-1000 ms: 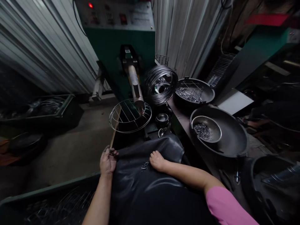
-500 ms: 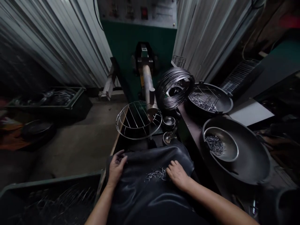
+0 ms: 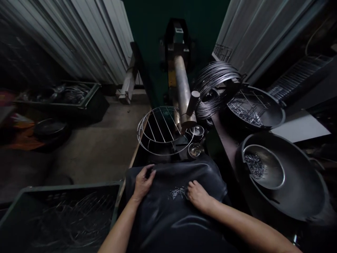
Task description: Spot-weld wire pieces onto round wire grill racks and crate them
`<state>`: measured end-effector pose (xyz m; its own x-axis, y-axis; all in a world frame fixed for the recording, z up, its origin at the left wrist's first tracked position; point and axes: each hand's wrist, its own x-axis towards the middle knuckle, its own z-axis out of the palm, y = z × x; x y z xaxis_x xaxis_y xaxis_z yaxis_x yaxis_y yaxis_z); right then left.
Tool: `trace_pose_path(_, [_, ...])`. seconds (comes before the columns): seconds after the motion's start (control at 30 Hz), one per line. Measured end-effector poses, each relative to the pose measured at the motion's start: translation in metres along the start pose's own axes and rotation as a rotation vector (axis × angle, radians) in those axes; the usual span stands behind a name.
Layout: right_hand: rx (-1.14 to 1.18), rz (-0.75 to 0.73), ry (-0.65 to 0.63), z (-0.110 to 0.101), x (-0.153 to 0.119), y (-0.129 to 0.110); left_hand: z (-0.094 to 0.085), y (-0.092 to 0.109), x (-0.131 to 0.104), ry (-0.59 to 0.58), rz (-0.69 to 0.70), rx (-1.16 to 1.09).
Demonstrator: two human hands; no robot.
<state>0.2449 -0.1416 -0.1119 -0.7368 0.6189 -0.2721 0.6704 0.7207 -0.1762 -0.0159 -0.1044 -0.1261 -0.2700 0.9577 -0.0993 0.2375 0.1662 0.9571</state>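
A small pile of short bent wire pieces lies on the dark, shiny apron or cloth spread across my lap. My right hand is at the pile's right edge, fingers curled down and closed round some of the wire pieces; their tips are partly hidden. Near the cloth's far left edge is my left hand, thumb and bent fingers apart, with nothing visible in it. Beyond the cloth, a round wire rack sits under the metal arm of a green machine.
On the right, a large dark pan holds a metal bowl with wire bits. Behind it stand another pan and a wire coil. Small metal dishes sit past the cloth. Green crates stand at left.
The view has tilted down and shifted left. The wire pile looks smaller, with my right hand still closed at its edge. My left hand has moved slightly inward over the cloth.
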Motion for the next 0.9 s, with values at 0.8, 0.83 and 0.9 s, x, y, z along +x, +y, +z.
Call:
trace_pose_path(0.8, [0.832, 0.584, 0.523, -0.014, -0.052, 0.042, -0.018, 0.076, 0.042, 0.267, -0.064, -0.315])
trace_pose_path(0.83, [0.794, 0.585, 0.459, -0.011, -0.052, 0.043, -0.019, 0.090, 0.051, 0.242, -0.090, -0.324])
trace_pose_path(0.9, [0.798, 0.617, 0.382, -0.006, -0.050, 0.045, -0.020, 0.114, 0.067, 0.175, -0.151, -0.311])
